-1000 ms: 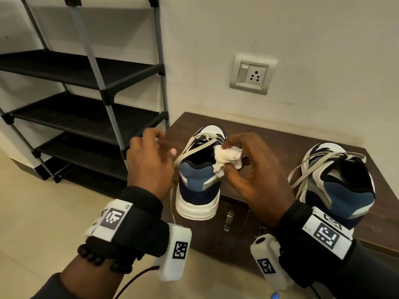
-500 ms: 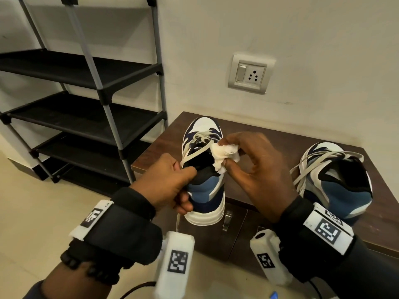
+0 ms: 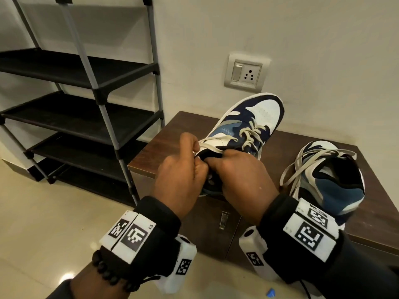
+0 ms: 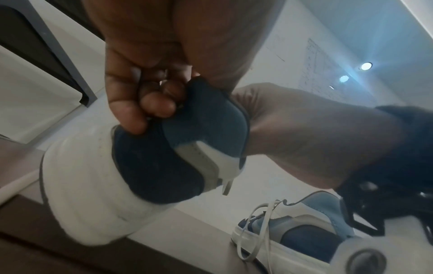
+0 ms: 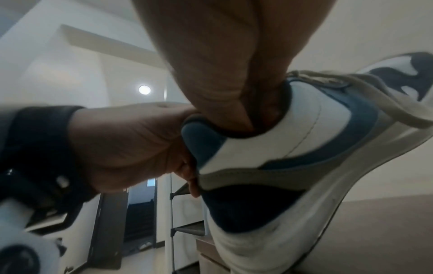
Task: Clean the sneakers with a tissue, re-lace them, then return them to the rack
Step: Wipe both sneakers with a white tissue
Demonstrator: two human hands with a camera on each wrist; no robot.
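Note:
Both hands hold a blue, navy and white sneaker (image 3: 257,117) by its heel, toe tilted up toward the wall, heel over the cabinet's front edge. My left hand (image 3: 183,171) grips the left side of the heel collar, fingers curled against the navy heel (image 4: 152,166). My right hand (image 3: 237,173) grips the right side of the collar, its fingers (image 5: 234,96) tucked inside the opening. The tissue is out of sight. The second sneaker (image 3: 328,180) stands to the right on the cabinet with its laces loose.
The dark wooden cabinet (image 3: 159,147) stands against the wall under a switch socket (image 3: 246,72). A black shoe rack (image 3: 86,117) with bare shelves stands to the left. Beige floor tiles lie below, with a small blue object (image 3: 271,292) near my right wrist.
The sneaker's toe has tipped up and swung right. My left hand rose to the heel collar. My right hand's fingers went into the collar, and the tissue is no longer visible.

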